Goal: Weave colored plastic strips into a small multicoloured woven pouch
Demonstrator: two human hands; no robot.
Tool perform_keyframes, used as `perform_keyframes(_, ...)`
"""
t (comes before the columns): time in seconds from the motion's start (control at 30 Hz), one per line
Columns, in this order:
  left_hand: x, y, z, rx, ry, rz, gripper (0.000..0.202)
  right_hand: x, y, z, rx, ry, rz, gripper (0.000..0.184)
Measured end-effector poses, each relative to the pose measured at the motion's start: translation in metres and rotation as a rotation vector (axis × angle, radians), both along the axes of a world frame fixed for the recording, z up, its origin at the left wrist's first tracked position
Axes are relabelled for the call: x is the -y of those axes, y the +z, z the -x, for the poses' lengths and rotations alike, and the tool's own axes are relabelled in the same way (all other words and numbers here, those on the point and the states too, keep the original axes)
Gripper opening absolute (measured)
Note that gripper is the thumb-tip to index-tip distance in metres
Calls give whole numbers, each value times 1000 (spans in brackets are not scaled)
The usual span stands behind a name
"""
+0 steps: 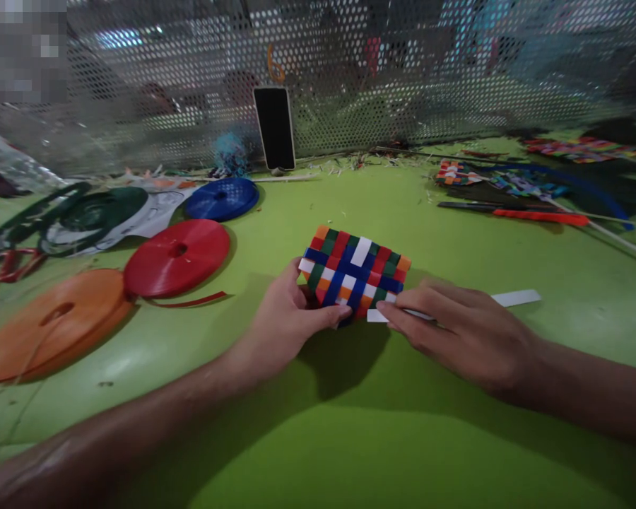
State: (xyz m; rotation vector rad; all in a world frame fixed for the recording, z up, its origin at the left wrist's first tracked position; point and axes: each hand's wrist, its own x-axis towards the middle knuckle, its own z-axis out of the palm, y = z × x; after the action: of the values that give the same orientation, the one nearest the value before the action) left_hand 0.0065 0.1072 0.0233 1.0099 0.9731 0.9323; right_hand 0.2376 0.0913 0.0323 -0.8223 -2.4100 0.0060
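A small woven block of red, blue, green, orange and white strips sits on the green table, held slightly tilted. My left hand grips its near left corner, thumb on top. My right hand pinches a white strip that runs from the block's near right edge out to the right under my fingers.
Flat rolls of strip lie at the left: orange, red, blue and dark green. A black phone leans on the perforated metal screen. Woven pieces and a red-handled tool lie at the back right.
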Motion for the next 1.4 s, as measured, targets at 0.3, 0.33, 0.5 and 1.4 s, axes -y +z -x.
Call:
perform_keyframes(0.3, 0, 9, -2, -38, -55, 32, 60, -4, -1, 1, 14, 23, -69, 46)
perform_keyframes(0.33, 0, 9, -2, -48, -51, 32, 61, -4, 1, 1, 15, 19, -91, 46)
perform_keyframes(0.5, -1, 7, -1, -46, -66, 19, 60, -3, 5, 0, 109, 60, -153, 39)
perform_keyframes(1.4, -2, 14, -2, 59, -186, 180, 40, 9, 5, 6, 106, 4, -252, 16)
